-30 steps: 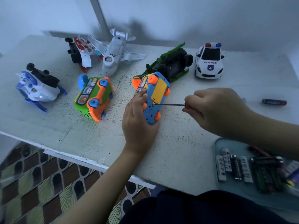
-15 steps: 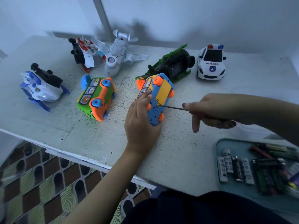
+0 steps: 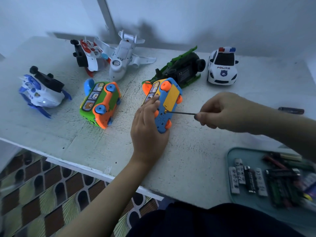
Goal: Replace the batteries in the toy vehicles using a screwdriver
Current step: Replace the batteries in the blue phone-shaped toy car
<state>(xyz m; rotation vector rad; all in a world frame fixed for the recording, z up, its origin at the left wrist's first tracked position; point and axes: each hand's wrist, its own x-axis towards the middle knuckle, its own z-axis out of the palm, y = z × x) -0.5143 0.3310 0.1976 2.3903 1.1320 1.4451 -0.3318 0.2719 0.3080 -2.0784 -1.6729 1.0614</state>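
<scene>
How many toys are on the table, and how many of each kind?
Buses: 2
Plane-like toys: 3
Police cars: 1
Dark green vehicles: 1
Total: 7 toys

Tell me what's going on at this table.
A person is working on a blue toy bus tipped over on the table. The left hand holds it steady. The right hand grips a screwdriver, its tip at the screw beside the yellow battery cover, which is still on. Other toys, among them a police car, sit around. A tray of batteries waits at the near right.
</scene>
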